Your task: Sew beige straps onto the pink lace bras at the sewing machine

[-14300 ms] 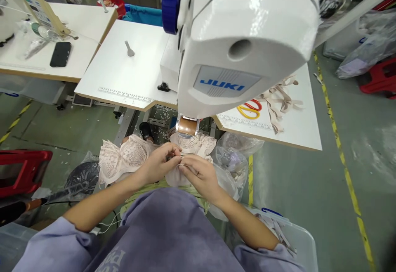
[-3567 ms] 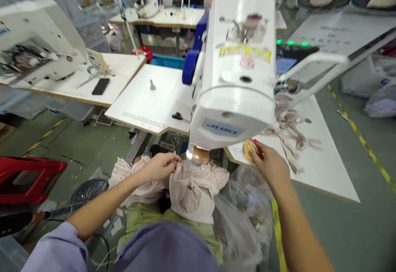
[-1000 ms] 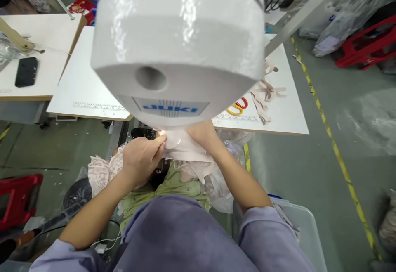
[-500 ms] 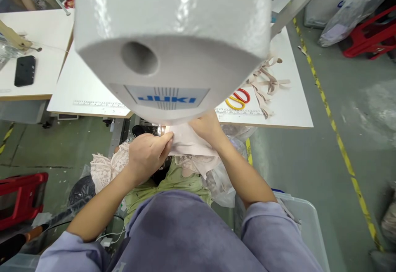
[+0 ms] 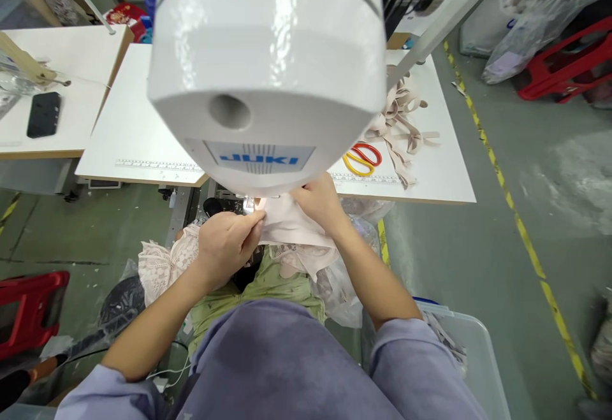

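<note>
A big white JUKI sewing machine head (image 5: 268, 76) fills the top middle of the view. Just under its front edge lies a pale pink lace garment (image 5: 291, 225). My left hand (image 5: 224, 245) pinches the garment's left edge with closed fingers. My right hand (image 5: 318, 200) presses on the fabric from the right, its fingertips hidden under the machine. More of the lace (image 5: 165, 260) hangs down to the left over my lap. The needle area is hidden by the machine head.
The white table (image 5: 134, 133) carries a printed ruler strip along its edge. Yellow and red scissors (image 5: 363, 155) and beige straps (image 5: 399, 120) lie at the right. A black phone (image 5: 43, 114) sits on the left table. Clear bin (image 5: 468, 362) lower right, red stool (image 5: 29, 305) left.
Both hands stay on the garment under the machine. Since half a second ago the view has shifted slightly; the hands have barely moved.
</note>
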Motion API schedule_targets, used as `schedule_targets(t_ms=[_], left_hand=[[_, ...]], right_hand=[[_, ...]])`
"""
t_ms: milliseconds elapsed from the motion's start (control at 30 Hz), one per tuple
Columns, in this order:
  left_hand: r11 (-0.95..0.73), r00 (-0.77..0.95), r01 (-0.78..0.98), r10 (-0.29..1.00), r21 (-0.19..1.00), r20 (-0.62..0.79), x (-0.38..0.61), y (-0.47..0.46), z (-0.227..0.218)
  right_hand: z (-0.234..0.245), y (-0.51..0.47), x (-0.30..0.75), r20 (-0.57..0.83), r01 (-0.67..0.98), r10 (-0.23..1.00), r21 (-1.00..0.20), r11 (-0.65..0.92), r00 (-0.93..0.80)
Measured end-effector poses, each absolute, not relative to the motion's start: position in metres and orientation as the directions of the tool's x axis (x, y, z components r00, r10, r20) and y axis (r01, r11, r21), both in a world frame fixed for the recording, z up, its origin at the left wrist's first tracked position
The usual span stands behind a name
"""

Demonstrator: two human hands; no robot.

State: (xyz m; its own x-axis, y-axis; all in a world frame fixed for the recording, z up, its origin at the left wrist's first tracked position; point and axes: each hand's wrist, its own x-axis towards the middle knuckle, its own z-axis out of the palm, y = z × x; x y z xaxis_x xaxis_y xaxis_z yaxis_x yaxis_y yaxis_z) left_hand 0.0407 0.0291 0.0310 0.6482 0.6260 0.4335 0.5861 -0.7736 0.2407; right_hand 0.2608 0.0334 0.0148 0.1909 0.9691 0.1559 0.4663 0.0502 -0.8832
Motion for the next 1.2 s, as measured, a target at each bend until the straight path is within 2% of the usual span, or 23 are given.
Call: schedule_targets(t_ms=[100,167,267,367,567,767,867,967,1000,1067,1133,1200], left_hand=[[-0.72,0.598,0.585,0.694,0.374,0.4,0.039,0.027,0.031],[-0.681,0.565,0.578,0.732,0.45,0.38,0.037,0.026,0.032],[-0.617,0.534,0.575,0.781,0.537,0.324,0.033,0.024,0.036],[-0.563,0.521,0.563,0.81,0.606,0.269,0.028,0.02,0.04],[-0.492,0.517,0.554,0.835,0.672,0.185,0.02,0.014,0.044],[-0.444,0.535,0.535,0.836,0.719,0.118,0.013,0.01,0.048],[-0.37,0.555,0.548,0.832,0.75,0.005,0.011,0.008,0.053],[-0.392,0.652,0.538,0.755,0.747,-0.073,0.013,0.004,0.051],[-0.442,0.695,0.534,0.715,0.721,-0.076,0.014,0.003,0.049],[-0.594,0.77,0.517,0.638,0.616,-0.031,0.017,0.001,0.04],[-0.763,0.821,0.463,0.561,0.451,0.108,0.018,0.002,0.03],[-0.877,0.829,0.398,0.469,0.268,0.305,0.017,0.003,0.023]], right_hand=[[0.01,0.029,0.256,0.15,0.448,0.964,-0.893,0.037,0.219],[0.004,0.024,0.25,0.134,0.38,0.955,-0.925,0.025,0.263],[-0.004,0.012,0.24,0.049,0.17,0.95,-0.986,-0.004,0.309],[-0.007,-0.002,0.229,-0.079,-0.065,0.951,-0.996,-0.062,0.299],[-0.01,-0.024,0.21,-0.337,-0.46,0.918,-0.862,-0.212,0.208],[-0.007,-0.039,0.203,-0.401,-0.525,0.905,-0.805,-0.276,0.14],[-0.008,-0.047,0.2,-0.39,-0.548,0.91,-0.796,-0.257,0.14],[-0.016,-0.062,0.197,-0.288,-0.473,0.943,-0.862,-0.181,0.164],[-0.019,-0.068,0.197,-0.213,-0.399,0.963,-0.907,-0.133,0.163],[-0.023,-0.08,0.197,0.025,-0.165,0.989,-0.985,0.049,0.146],[-0.023,-0.09,0.199,0.326,0.13,0.941,-0.941,0.313,0.091],[-0.02,-0.097,0.201,0.553,0.346,0.833,-0.782,0.519,0.001]])
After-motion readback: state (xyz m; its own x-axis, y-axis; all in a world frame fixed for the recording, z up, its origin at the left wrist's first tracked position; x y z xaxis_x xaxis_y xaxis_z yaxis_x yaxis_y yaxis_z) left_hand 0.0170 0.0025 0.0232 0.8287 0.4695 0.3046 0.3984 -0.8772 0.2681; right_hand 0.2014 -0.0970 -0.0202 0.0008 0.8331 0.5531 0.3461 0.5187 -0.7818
